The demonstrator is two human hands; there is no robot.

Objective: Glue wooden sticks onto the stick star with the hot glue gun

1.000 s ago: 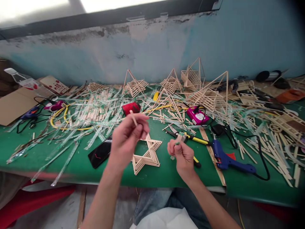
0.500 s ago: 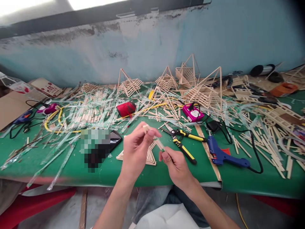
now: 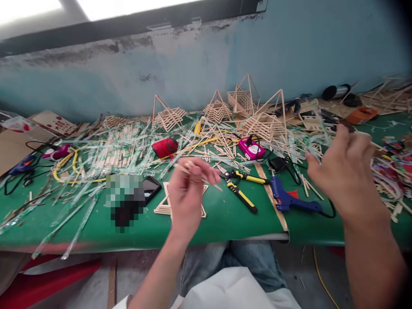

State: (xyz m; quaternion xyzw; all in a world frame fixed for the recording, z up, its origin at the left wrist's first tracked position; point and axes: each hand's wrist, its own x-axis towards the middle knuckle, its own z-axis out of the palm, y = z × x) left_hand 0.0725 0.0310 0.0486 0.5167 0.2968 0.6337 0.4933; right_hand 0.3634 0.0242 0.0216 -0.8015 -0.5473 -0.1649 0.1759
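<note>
Left hand [image 3: 188, 189] pinches thin, pale wooden sticks [image 3: 180, 168] above the flat, layered wooden star [image 3: 163, 209], near centre; my right hand [image 3: 341, 171], blurred, hangs right of the blue plastic glue gun [image 3: 285, 197], and I cannot tell whether it grips anything. I judge this stick-handling, calling for a steady pinch. One stick's long axis slants from far left, pointing near right.

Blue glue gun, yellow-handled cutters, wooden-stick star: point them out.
Blue glue gun [image 3: 282, 199]: head view, on its body.
Yellow-handled cutters [image 3: 241, 197]: head view, on the lower handle.
Wooden-stick star [image 3: 163, 210]: head view, on its lower left corner.
</note>
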